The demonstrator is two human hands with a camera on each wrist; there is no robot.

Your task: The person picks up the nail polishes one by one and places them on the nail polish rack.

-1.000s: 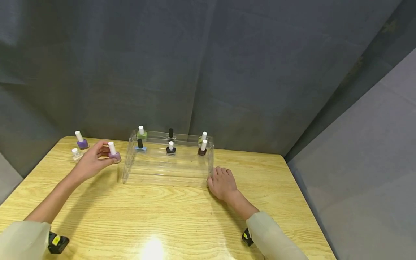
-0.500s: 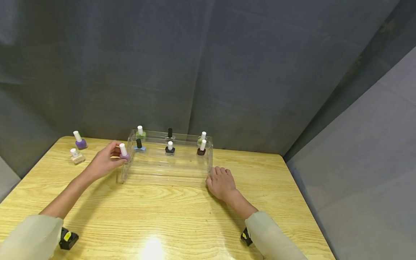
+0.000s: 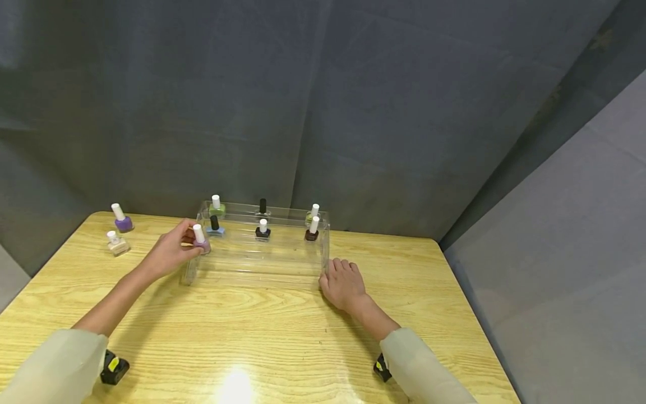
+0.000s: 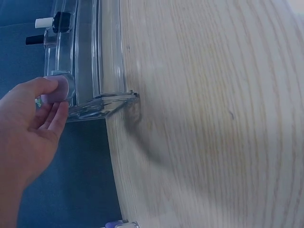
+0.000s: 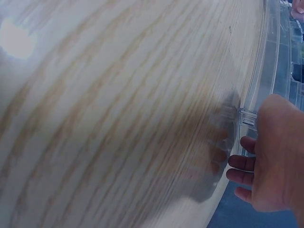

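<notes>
I have my left hand (image 3: 170, 252) pinching a light purple bottle (image 3: 202, 243) at the left end of the clear rack (image 3: 252, 270), touching it or not I can't tell. My right hand (image 3: 344, 286) rests at the rack's right end, fingers loose. Six more bottles (image 3: 262, 233) stand on the rack. A dark purple bottle (image 3: 123, 224) and a cream bottle (image 3: 118, 246) sit left of it on the surface (image 3: 282, 342)

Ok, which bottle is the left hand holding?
The pale purple bottle with the white cap; the left hand pinches only that one. The darker purple one is on the table, untouched.
</notes>
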